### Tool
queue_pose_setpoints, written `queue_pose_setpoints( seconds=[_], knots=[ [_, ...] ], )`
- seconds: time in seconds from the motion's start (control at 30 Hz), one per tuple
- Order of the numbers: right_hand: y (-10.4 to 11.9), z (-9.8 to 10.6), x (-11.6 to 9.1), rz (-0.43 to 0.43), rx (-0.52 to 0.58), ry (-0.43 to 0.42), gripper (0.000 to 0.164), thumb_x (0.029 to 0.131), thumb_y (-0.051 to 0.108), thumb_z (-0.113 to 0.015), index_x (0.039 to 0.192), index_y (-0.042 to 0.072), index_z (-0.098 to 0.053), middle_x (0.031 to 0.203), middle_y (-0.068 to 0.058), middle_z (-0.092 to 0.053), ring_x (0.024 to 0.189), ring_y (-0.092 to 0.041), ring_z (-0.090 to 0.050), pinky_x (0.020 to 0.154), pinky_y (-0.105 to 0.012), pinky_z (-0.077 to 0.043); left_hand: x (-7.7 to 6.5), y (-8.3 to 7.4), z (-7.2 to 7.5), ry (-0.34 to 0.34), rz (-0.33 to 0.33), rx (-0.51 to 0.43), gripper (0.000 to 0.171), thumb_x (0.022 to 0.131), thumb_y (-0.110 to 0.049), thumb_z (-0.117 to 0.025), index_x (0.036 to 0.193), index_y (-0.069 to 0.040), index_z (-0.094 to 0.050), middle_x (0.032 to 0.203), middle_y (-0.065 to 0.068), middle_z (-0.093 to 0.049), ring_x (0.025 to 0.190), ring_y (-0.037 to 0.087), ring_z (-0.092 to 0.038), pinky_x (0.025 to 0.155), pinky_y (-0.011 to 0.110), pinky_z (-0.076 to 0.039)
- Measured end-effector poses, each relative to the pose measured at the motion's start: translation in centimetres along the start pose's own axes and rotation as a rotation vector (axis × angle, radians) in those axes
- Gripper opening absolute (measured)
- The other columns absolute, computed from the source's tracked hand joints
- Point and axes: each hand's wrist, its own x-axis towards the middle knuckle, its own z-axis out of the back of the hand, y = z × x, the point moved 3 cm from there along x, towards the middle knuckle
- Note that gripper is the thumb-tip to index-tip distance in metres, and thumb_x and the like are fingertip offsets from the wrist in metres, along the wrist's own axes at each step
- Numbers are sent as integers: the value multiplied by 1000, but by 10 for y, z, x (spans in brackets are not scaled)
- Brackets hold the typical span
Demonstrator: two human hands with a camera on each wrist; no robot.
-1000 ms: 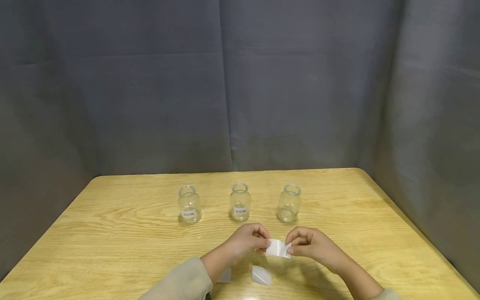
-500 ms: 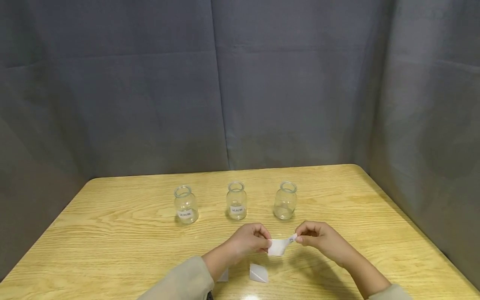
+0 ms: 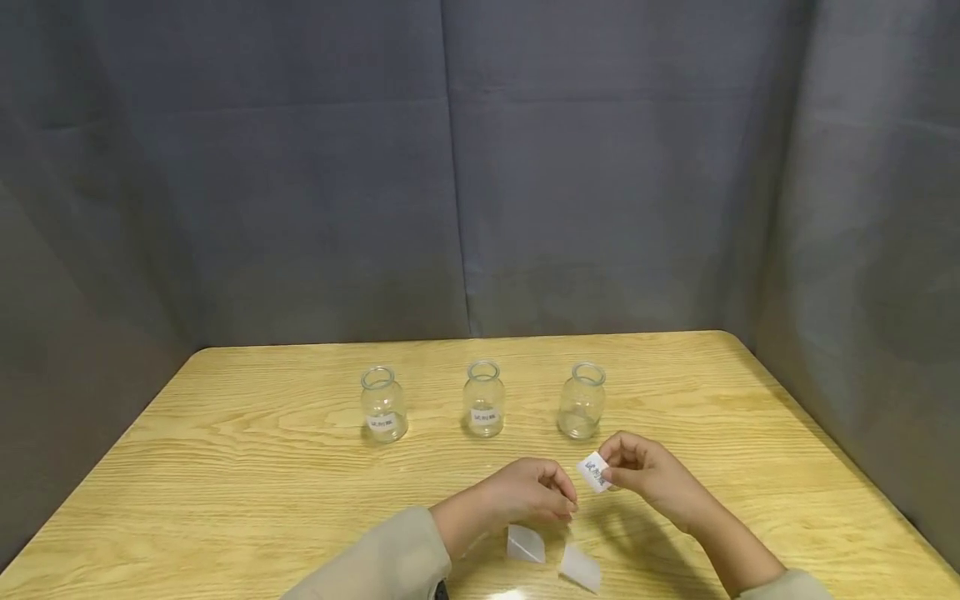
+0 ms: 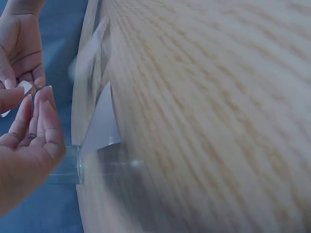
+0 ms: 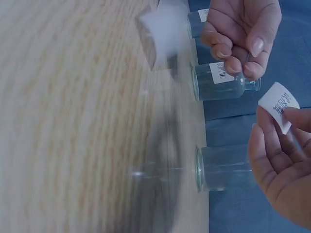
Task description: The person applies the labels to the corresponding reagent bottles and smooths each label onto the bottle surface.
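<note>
My right hand point(image 3: 651, 479) pinches a small white label point(image 3: 592, 472) with dark printed characters between thumb and fingertips. In the right wrist view the label point(image 5: 276, 103) bends slightly, printing showing. To its left, my left hand point(image 3: 525, 493) holds nothing, its fingers loosely bent with thumb and fingertips close together. Below it is a piece of white backing paper point(image 3: 581, 568), blurred in the wrist views. Another curled backing paper point(image 3: 526, 544) lies on the table beside it. Behind the hands stands an unlabelled clear glass jar point(image 3: 581, 404), the nearest one to my right hand.
Two more glass jars, the left jar point(image 3: 383, 398) and the middle jar point(image 3: 483, 392), stand upright in the same row, each with a printed white label low on its front. A wooden table point(image 3: 247, 467) carries everything. Grey curtains point(image 3: 300, 208) hang around its back and sides.
The label has come off its backing paper and moved away in my right hand. My left hand has let go of the backing, which has dropped below it.
</note>
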Motion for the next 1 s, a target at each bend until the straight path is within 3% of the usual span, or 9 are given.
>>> queue_pose_setpoints(
  seconds=[0.13,0.27,0.53,0.87,1.0],
  knots=[
    [-1,0,1,-4,-8,-4,21,84,10,-54,95,-7,-49,84,-12,-51,76,-19,-52,69,-34,-45,3,-4,4,-55,-18,-20,11,76,-3,-59,86,0,-55,77,5,-56,72,15,-57,71,31,-47],
    [-3,1,3,-4,-35,-17,23,83,12,-55,97,-6,-51,86,-12,-53,74,-17,-51,66,-33,-45,6,-10,7,-107,-77,-64,15,77,-7,-60,90,0,-55,79,4,-54,75,14,-54,74,32,-45],
    [-3,0,8,-3,-47,-68,24,82,13,-57,98,-5,-54,86,-11,-54,71,-15,-49,63,-28,-44,11,-13,4,-206,-163,-136,12,77,-1,-59,88,3,-56,74,2,-52,70,12,-52,66,25,-45],
    [-2,-3,7,-14,-14,-108,31,80,11,-60,101,-10,-51,86,-9,-54,72,-13,-50,63,-26,-44,18,-9,4,-264,-163,-119,11,78,-4,-59,87,1,-55,74,0,-51,69,10,-49,64,22,-43],
    [-4,0,8,-62,-19,-153,34,79,13,-62,100,-9,-49,81,-7,-51,72,-15,-48,65,-28,-43,22,-8,5,-301,-166,-134,10,78,-3,-59,86,1,-55,75,0,-52,69,11,-50,64,22,-42]
  ],
)
